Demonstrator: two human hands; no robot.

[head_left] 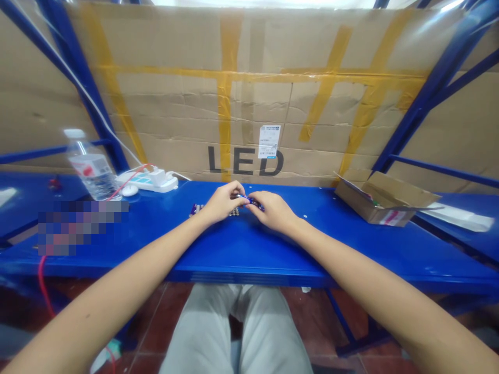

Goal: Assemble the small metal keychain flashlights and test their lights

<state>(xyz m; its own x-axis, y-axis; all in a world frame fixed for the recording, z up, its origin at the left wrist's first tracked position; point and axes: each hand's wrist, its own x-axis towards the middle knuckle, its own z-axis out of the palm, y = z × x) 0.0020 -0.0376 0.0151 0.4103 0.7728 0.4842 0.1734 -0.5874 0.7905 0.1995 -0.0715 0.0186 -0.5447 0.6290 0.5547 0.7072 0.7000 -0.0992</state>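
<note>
Both my hands meet at the middle of a blue metal shelf [249,249]. My left hand [224,201] and my right hand [273,210] pinch a small purple-and-silver part [249,199] between their fingertips, just above the shelf. Under and behind my left hand lies a small cluster of similar little parts [195,210], partly hidden by the fingers. What the small parts are I cannot make out.
A clear plastic water bottle [90,167] stands at the left, with a white power strip [150,181] and red cable behind it. An open cardboard box [384,200] sits at the right. A taped cardboard sheet marked LED [249,104] closes the back. Blue rack posts rise on both sides.
</note>
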